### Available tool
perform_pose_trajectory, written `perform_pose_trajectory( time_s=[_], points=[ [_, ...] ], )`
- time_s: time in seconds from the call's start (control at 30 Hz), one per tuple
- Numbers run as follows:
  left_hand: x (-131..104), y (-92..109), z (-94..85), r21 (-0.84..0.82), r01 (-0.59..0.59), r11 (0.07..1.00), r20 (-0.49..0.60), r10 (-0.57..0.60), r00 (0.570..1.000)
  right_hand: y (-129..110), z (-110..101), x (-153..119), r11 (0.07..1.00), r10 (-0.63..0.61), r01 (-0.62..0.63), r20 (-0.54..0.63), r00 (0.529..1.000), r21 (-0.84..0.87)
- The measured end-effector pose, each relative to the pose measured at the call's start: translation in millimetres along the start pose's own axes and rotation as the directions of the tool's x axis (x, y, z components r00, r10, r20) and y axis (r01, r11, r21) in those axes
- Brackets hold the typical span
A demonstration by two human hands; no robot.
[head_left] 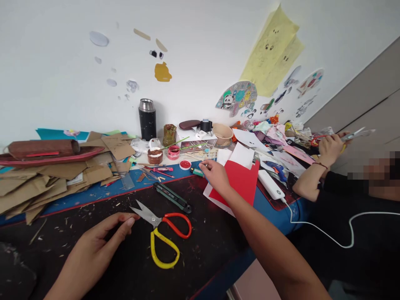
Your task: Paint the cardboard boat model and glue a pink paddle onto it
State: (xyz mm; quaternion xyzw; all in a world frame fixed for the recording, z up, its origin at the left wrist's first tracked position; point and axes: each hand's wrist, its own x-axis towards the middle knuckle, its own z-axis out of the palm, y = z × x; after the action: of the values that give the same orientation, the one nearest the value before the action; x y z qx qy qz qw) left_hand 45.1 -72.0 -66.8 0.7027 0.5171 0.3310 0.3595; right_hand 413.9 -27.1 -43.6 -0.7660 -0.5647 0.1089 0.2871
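My left hand (pixel 96 246) is closed in a pinch at the left, thumb and forefinger together; anything between them is too small to make out. Right beside its fingertips lie scissors (pixel 155 221) with one red and one yellow handle, blades apart, on the dark mat. Behind them rests a dark green utility knife (pixel 172 197). My right hand (pixel 216 177) reaches across to the back of the mat with its fingers curled together; what they hold, if anything, is hidden. Close to those fingers is a small green and white object (pixel 197 171). Red paper (pixel 239 183) lies under the right forearm.
Cardboard pieces (pixel 65 171) and a brown model boat (pixel 46 150) fill the left. A black thermos (pixel 147 121) and small paint jars (pixel 173 152) stand along the wall. To the right are a white power bank (pixel 270 184) with its cable and another person's hand (pixel 331 146) holding scissors.
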Motion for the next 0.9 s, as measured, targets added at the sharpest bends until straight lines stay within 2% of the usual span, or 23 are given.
perform_pose_trajectory(
  time_s=[0.23,0.37,0.47,0.57,0.63,0.7,0.73,0.83,0.9],
  points=[
    [1.7,0.4,2.7,0.005,-0.049,0.999,0.01,0.048,0.999,10.9,-17.0,64.0,0.995,0.095,-0.092,-0.15,0.984,0.026],
    [-0.5,0.8,2.8,0.0,-0.097,0.995,0.018,0.097,0.995,7.7,-19.9,73.5,0.986,0.121,-0.103,-0.147,0.982,0.128],
    [-3.7,-0.3,2.7,-0.009,-0.114,0.993,0.019,0.114,0.993,-1.1,-12.2,53.1,0.977,0.087,-0.07,-0.075,0.993,0.203],
    [-6.1,0.7,3.7,-0.017,-0.146,0.989,0.028,0.147,0.989,-16.3,-1.9,15.7,0.964,0.015,-0.033,0.068,0.998,0.264],
    [-6.9,3.4,5.0,-0.016,-0.168,0.986,0.047,0.169,0.984,-30.1,4.4,-12.5,0.955,-0.059,0.004,0.177,0.983,0.297],
    [-7.9,7.1,6.3,-0.008,-0.186,0.983,0.083,0.186,0.979,-45.3,10.2,-39.3,0.943,-0.163,0.064,0.286,0.944,0.325],
    [-8.6,9.0,6.8,-0.006,-0.196,0.981,0.109,0.196,0.975,-52.5,13.1,-51.3,0.948,-0.229,0.134,0.328,0.917,0.287],
    [-10.2,12.8,7.3,-0.006,-0.243,0.97,0.166,0.241,0.956,-67.8,23.4,-77.7,0.942,-0.328,0.326,0.444,0.834,0.083],
    [-10.7,13.2,7.0,-0.003,-0.274,0.962,0.16,0.271,0.949,-70.8,32.0,-86.0,0.905,-0.366,0.425,0.465,0.806,-0.024]
  ],
)
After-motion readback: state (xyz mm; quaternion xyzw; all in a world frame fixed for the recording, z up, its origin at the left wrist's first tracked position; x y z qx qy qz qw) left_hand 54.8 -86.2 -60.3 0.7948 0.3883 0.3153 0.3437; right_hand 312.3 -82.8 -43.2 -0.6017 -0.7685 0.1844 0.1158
